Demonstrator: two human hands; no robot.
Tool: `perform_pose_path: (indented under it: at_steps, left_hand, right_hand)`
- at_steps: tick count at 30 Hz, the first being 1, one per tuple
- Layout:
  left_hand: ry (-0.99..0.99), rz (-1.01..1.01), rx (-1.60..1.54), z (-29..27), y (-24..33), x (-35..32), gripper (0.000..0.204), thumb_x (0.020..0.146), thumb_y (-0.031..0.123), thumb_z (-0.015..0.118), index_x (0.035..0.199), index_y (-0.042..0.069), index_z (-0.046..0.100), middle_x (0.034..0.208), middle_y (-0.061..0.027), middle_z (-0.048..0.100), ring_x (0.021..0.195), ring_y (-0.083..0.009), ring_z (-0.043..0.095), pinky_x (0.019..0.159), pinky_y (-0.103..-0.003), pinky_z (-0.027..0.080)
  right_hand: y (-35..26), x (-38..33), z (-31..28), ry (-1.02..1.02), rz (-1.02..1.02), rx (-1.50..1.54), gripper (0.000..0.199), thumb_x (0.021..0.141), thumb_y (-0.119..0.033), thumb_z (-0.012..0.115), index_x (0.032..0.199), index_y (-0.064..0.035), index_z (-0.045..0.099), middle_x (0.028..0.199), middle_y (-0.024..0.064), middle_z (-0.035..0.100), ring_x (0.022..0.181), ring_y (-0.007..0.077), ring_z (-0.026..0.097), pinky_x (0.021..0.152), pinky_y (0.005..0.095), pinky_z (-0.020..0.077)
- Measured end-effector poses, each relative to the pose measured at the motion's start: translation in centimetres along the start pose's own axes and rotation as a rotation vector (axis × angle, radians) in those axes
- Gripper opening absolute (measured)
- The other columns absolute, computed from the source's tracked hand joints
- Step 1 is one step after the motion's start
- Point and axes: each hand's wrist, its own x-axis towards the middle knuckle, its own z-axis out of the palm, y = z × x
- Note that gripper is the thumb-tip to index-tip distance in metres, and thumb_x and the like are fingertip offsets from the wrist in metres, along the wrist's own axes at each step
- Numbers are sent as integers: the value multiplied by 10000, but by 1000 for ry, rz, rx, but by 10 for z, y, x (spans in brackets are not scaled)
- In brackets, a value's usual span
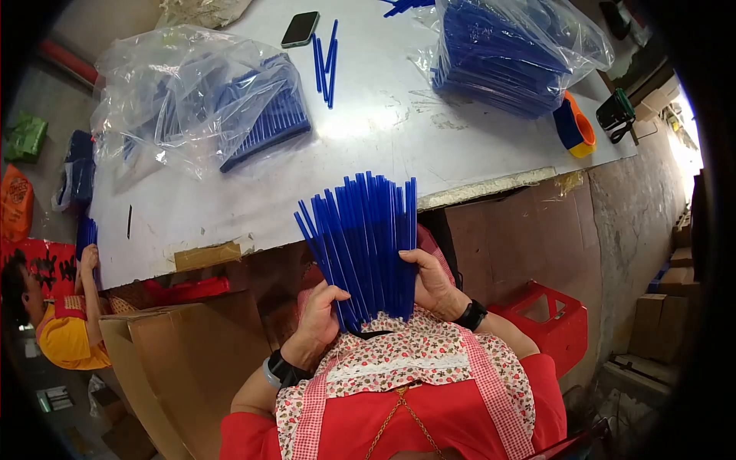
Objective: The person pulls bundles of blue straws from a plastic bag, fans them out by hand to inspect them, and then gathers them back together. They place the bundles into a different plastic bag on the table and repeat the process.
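Between my two hands I hold a bundle of blue plastic tubes (364, 238), upright in front of my apron and just off the table's near edge. My left hand (321, 313) grips the bundle low on its left side, thumb in front. On the right side my right hand (431, 284) wraps the bundle, its thumb lying across the front. The tubes fan out at the top left, and their upper ends are uneven. The fingers behind the bundle are hidden.
On the white table (368, 138) lie a clear bag of blue tubes (264, 115), several loose tubes (325, 65), a phone (300, 29), another bagged stack (498, 61) and a tape roll (575, 126). A cardboard box (184, 368), red stool (548, 318) and co-worker (73, 330) are nearby.
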Motion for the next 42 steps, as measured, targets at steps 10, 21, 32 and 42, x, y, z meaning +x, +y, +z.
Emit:
perform_pose_path:
  at_steps: [10, 21, 32, 42]
  left_hand:
    - [-9, 2, -34, -7, 0, 4, 400, 752, -14, 439, 1131, -24, 565, 1100, -115, 627, 959, -219, 614, 868, -361, 509]
    - [-138, -91, 165, 26, -7, 11, 503, 821, 85, 684, 1276, 64, 469, 1120, -88, 602, 1003, -225, 608, 883, -378, 511]
    - [-607, -292, 539, 98, 32, 17, 575, 772, 169, 715, 1257, 20, 444, 1095, -111, 565, 1054, -244, 568, 927, -381, 481]
    - [-773, -136, 729, 197, 88, 63, 565, 789, 351, 690, 1176, 1, 474, 1036, -121, 595, 931, -200, 605, 807, -330, 503]
  right_hand:
    - [1, 4, -2, -8, -2, 25, 438, 870, -166, 521, 1254, 43, 490, 1181, 193, 596, 1063, 269, 608, 968, 422, 475]
    - [16, 2, 32, -150, -267, -785, 503, 965, -266, 480, 1385, -18, 356, 1257, 91, 505, 1144, 148, 451, 981, 293, 383]
    - [-67, -14, 76, -401, -208, -474, 432, 812, -173, 665, 1179, -31, 488, 1065, 102, 582, 1008, 206, 586, 915, 343, 477]
    - [-160, -52, 135, -276, -645, -453, 283, 756, -133, 670, 974, -14, 535, 846, 94, 599, 766, 173, 613, 720, 315, 522]
